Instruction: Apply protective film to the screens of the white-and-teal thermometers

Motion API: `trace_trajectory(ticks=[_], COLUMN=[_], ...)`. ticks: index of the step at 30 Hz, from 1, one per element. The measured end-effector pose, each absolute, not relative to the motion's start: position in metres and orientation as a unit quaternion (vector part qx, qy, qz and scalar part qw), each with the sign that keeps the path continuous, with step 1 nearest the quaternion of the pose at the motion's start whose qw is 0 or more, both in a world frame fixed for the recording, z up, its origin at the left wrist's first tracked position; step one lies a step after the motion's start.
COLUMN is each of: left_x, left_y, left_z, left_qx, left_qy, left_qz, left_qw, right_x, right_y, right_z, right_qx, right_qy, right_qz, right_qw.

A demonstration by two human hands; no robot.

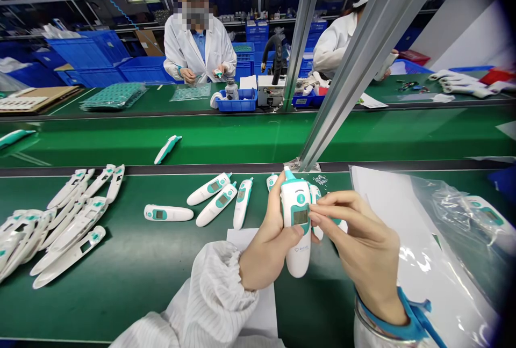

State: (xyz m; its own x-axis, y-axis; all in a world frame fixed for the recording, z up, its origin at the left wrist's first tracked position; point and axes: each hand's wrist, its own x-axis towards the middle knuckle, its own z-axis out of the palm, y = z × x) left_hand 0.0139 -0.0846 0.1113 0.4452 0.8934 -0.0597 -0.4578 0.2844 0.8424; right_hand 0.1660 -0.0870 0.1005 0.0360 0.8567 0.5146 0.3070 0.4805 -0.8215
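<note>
A white and teal ear thermometer (297, 262) is held upright in my left hand (266, 246), its probe tip pointing away from me and its small grey display facing up. My left thumb presses on the front just below the display. Close against the display's right edge, the thumb and fingertips of my right hand (363, 240) are pinched together; whatever they may hold is too small or hidden to make out. Behind my hands lie more ear thermometers, partly covered. To the left rest several others, including one ear thermometer (242, 203) nearest my left hand.
White thermometer housing shells (76, 230) are heaped at the left. A clear plastic bag (451, 219) lies on the right, and white paper (258, 305) under my left forearm. A metal post (346, 90) rises ahead beside the green conveyor (226, 138). Two co-workers sit across it.
</note>
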Motion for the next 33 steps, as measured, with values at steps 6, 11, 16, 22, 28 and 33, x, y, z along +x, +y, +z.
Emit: trace_trajectory(ticks=[6, 11, 16, 22, 28, 33], left_x=[0.012, 0.011, 0.011, 0.009, 0.006, 0.006], left_y=[-0.083, -0.081, -0.080, -0.082, -0.084, -0.082], left_z=[0.110, 0.108, 0.109, 0.110, 0.109, 0.107], left_qx=[0.396, 0.383, 0.382, 0.426, 0.441, 0.408], left_qy=[0.286, 0.276, 0.271, 0.296, 0.320, 0.308], left_qz=[0.445, 0.442, 0.442, 0.452, 0.464, 0.469], left_qw=[0.751, 0.763, 0.765, 0.726, 0.699, 0.721], right_x=[0.166, 0.168, 0.168, 0.162, 0.156, 0.152], right_y=[-0.082, -0.076, -0.074, -0.072, -0.078, -0.084], right_z=[0.100, 0.101, 0.103, 0.107, 0.108, 0.105], right_qx=[-0.450, -0.446, -0.453, -0.454, -0.449, -0.414], right_qy=[-0.640, -0.632, -0.639, -0.641, -0.714, -0.728], right_qz=[0.290, 0.348, 0.348, 0.348, 0.171, 0.164], right_qw=[0.552, 0.530, 0.516, 0.512, 0.510, 0.522])
